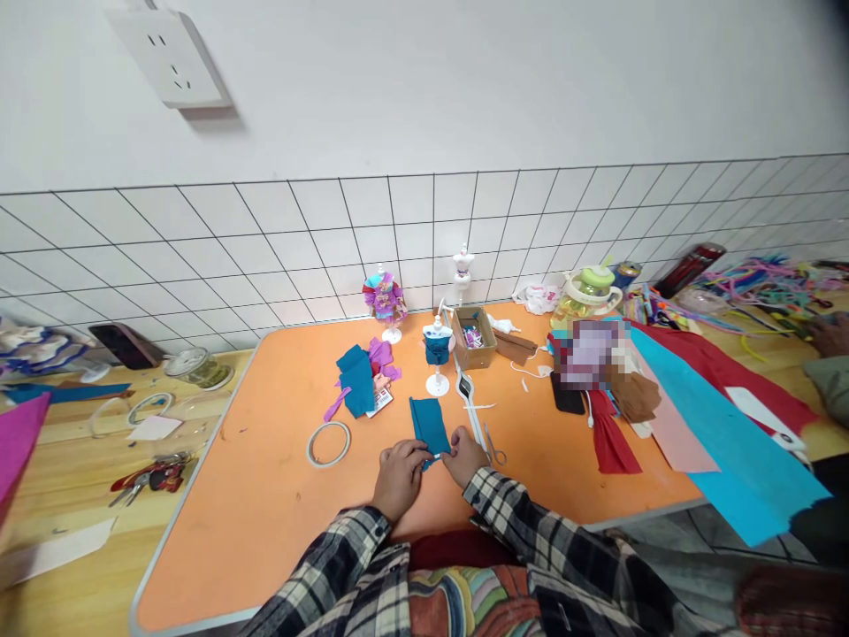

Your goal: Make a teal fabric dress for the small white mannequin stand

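Note:
My left hand (400, 478) and my right hand (464, 456) both pinch the near edge of a teal piece of felt (429, 422) that lies on the orange table (265, 495). Fingers of both hands are closed on the felt. Just beyond it stands a small white mannequin stand (437, 349) dressed in teal. A pair of scissors (493, 445) lies right of my right hand. A roll of clear tape (328, 443) lies to the left of my left hand.
More teal and purple felt scraps (362, 379) lie at the centre left, a small cardboard box (473, 337) behind. Two other mannequin stands (386, 301) are near the tiled wall. Large blue and red sheets (722, 425) cover the right. Keys (151, 478) lie on the wooden table at the left.

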`<action>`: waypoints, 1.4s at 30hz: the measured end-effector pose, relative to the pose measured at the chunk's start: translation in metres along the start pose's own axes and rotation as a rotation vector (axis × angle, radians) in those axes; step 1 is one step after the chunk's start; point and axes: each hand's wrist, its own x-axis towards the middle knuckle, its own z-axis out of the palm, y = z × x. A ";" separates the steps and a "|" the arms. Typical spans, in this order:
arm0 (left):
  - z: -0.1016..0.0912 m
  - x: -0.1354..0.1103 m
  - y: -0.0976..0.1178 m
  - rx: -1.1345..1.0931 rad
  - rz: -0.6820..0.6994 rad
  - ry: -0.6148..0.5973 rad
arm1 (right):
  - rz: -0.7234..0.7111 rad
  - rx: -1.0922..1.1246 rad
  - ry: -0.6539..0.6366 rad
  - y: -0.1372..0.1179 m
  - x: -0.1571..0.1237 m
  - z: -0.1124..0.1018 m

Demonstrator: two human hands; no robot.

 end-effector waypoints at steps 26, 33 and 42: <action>-0.024 -0.002 -0.005 -0.017 0.036 0.085 | 0.234 -0.277 0.053 0.048 0.092 -0.112; -0.032 -0.004 -0.006 -0.205 -0.063 0.066 | 0.032 -0.274 0.144 0.034 0.069 -0.108; -0.035 0.001 -0.019 -0.408 -0.425 0.162 | -0.361 -0.256 -0.053 -0.011 0.015 -0.046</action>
